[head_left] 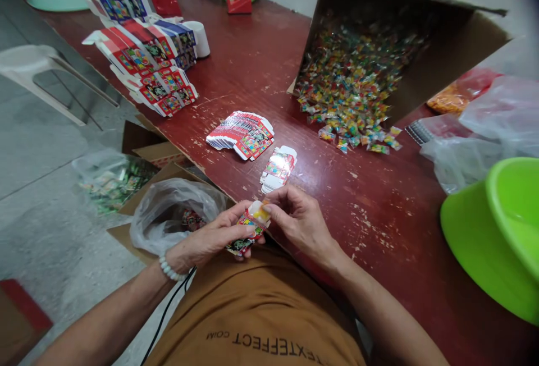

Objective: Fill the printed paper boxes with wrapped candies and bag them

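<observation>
Printed box (246,228): glossy coated card. Tabletop (261,74): glossy red-painted wood, chipped. Carton (446,57): matt corrugated cardboard. Candy wrappers (347,91): shiny plastic.

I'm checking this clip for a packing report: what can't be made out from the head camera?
In the head view:
- The small printed box: partly hidden by the left hand and right hand.
- The clear plastic bag: its contents are blurred by the plastic.
- The small wrapped packets: too small to read.
- The green basin: cut off by the right edge.
</observation>
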Demonstrator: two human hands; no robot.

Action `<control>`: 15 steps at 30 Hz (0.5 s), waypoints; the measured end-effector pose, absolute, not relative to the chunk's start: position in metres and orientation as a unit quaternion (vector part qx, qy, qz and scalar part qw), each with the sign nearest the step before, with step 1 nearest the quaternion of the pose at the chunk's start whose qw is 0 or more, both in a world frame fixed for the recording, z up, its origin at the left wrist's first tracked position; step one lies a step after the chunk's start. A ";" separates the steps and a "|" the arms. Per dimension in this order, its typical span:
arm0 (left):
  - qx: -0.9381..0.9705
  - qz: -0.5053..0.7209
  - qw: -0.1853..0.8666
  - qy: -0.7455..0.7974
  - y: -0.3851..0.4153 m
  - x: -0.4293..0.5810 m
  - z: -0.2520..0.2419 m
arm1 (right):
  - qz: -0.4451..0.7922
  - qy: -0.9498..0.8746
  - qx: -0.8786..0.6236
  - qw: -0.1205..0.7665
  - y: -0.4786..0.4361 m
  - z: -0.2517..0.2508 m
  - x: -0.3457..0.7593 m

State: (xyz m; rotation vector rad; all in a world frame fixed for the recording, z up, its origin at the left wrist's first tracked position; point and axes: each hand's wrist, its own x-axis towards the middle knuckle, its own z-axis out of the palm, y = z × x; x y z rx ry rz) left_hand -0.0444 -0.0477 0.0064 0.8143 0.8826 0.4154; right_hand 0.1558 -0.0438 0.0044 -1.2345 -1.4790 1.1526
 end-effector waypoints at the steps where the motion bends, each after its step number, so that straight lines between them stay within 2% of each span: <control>1: 0.382 0.187 0.803 0.418 -0.047 -0.042 0.007 | 0.422 -0.618 -0.497 0.439 -0.043 0.005 0.155; 7: 0.413 0.199 0.779 0.427 -0.045 -0.037 0.010 | 0.248 -0.710 -0.445 0.487 -0.039 0.012 0.155; 15: 0.467 0.229 0.762 0.385 -0.043 -0.032 0.010 | 0.161 -0.714 -0.445 0.517 -0.036 0.008 0.161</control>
